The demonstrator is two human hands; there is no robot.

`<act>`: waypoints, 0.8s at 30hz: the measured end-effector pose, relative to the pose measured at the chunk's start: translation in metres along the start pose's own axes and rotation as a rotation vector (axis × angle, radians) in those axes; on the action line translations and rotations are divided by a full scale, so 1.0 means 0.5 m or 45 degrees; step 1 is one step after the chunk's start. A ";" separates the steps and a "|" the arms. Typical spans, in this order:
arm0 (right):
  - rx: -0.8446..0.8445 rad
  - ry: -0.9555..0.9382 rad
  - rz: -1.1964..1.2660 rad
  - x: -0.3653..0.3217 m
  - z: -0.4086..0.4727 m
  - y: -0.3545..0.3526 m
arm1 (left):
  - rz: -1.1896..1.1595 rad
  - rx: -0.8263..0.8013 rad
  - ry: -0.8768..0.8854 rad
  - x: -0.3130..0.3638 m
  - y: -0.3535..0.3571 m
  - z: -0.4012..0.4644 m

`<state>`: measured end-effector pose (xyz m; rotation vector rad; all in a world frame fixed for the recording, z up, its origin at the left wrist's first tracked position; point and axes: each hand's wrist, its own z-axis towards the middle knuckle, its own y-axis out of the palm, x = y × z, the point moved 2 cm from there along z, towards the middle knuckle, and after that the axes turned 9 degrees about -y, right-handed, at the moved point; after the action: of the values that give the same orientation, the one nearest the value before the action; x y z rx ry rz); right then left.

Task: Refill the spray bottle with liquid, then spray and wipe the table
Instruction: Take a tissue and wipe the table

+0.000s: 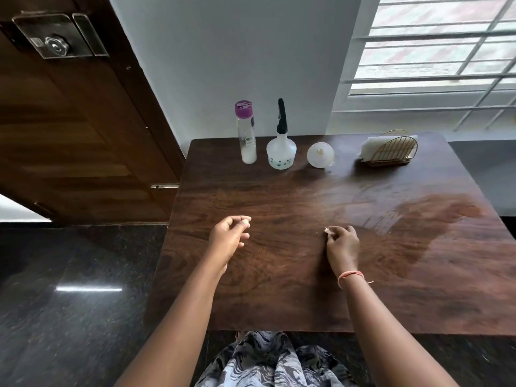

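Observation:
A white spray bottle [281, 152] with a black trigger head stands at the back of the dark wooden table [279, 289]. Left of it stands a tall clear bottle [247, 135] with a purple cap and a little liquid at the bottom. A white funnel [320, 155] lies to the spray bottle's right. My left hand [229, 239] hovers over the table's near left part, fingers pinching a tiny white scrap. My right hand [342, 244] rests near the middle, pinching another small white scrap. A wet patch [435, 219] spreads over the table's right side.
A gold wire holder [392, 152] with white napkins sits at the back right corner. A brown door stands open at the left over a glossy black floor [69, 303]. A barred window is at the upper right behind the table.

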<state>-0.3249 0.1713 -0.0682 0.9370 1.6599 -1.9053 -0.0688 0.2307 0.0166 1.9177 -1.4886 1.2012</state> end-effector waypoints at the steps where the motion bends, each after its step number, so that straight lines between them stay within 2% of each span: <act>1: -0.029 -0.050 -0.030 -0.005 -0.002 0.004 | -0.001 -0.003 0.003 0.001 0.002 0.000; 9: -0.285 -0.327 -0.334 -0.067 -0.025 0.050 | 0.053 0.005 -0.002 -0.004 -0.006 0.001; 12: -0.469 -0.375 -0.284 -0.098 -0.057 0.077 | 0.055 0.001 -0.010 -0.006 -0.002 0.004; 13: -0.539 -0.360 -0.173 -0.107 -0.073 0.085 | 0.061 -0.011 -0.011 -0.007 0.005 0.002; 15: -0.671 -0.223 0.246 -0.122 -0.104 0.097 | 0.088 -0.052 0.000 -0.009 0.024 -0.001; 17: -0.742 0.095 0.779 -0.126 -0.125 0.089 | 0.149 -0.121 0.022 -0.012 0.050 -0.010; 19: -0.769 0.346 1.152 -0.124 -0.129 0.066 | 0.237 -0.217 0.063 -0.017 0.079 -0.024; 21: -0.728 0.485 1.358 -0.111 -0.122 0.032 | 0.296 -0.302 0.100 -0.025 0.113 -0.041; 24: -0.661 0.536 1.439 -0.083 -0.116 -0.015 | 0.325 -0.342 0.144 -0.030 0.159 -0.061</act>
<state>-0.2908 0.2252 -0.0354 1.6082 1.2258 -0.5284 -0.1544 0.2361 0.0069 1.4958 -1.7721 1.1253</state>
